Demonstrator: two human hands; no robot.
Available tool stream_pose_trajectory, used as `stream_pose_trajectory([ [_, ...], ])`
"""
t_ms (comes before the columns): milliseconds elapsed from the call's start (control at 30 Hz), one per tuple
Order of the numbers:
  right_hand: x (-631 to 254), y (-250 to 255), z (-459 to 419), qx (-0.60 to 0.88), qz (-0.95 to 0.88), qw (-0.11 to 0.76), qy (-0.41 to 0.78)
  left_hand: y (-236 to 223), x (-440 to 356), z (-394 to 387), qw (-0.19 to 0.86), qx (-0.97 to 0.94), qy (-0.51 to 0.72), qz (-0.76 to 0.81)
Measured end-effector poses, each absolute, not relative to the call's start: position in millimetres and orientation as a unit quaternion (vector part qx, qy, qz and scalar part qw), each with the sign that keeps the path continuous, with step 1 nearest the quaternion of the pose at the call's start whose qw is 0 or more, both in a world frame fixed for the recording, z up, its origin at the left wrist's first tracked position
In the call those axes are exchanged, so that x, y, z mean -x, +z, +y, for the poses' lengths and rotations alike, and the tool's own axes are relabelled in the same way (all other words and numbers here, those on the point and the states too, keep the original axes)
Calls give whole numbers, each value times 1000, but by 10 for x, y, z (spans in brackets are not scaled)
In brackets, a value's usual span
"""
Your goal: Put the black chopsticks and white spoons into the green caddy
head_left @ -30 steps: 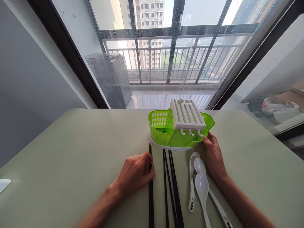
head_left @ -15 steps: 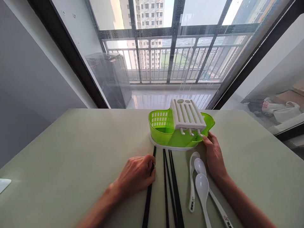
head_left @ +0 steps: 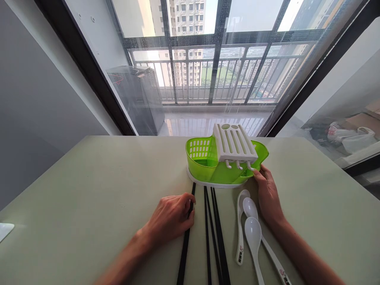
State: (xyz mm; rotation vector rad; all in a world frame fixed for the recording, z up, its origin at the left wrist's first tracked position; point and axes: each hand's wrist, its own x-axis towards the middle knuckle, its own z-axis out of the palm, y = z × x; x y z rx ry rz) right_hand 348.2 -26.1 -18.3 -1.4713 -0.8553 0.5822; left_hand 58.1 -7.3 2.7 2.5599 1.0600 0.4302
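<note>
My left hand (head_left: 173,217) is closed, thumb and fingers around black chopsticks (head_left: 183,253) lying lengthwise on the table; whether it is one or a pair side by side is hard to tell. More black chopsticks (head_left: 216,233) lie just right of it, apart from the hand. A green cutlery holder (head_left: 200,171) with a white slotted, hooked top (head_left: 234,143) and white base stands upright beyond their tips. At its right end, my right hand (head_left: 268,200) grips the green wall, thumb in front near a hook. White spoons (head_left: 253,233) lie beside my right wrist, partly overlapping.
The pale green table (head_left: 97,190) spreads to both sides. A white corner of some object (head_left: 5,230) shows at the left edge. Behind the table is a glass pane with a dark frame (head_left: 89,71), with a dark cabinet (head_left: 139,97) beyond it.
Almost nothing differs. The left fingers and the chopsticks they hold have shifted very slightly; the right hand and the holder stay in place.
</note>
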Motion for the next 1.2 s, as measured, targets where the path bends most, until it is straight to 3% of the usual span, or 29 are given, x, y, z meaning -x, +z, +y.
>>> stream_pose_trajectory([
  [800, -3485, -158, -269, 649, -378, 611, 251, 107, -529, -47, 223, -903, 145, 338],
  [1200, -3476, -115, -271, 653, -383, 604, 247, 214, -449, -10, 109, -903, 109, 402],
])
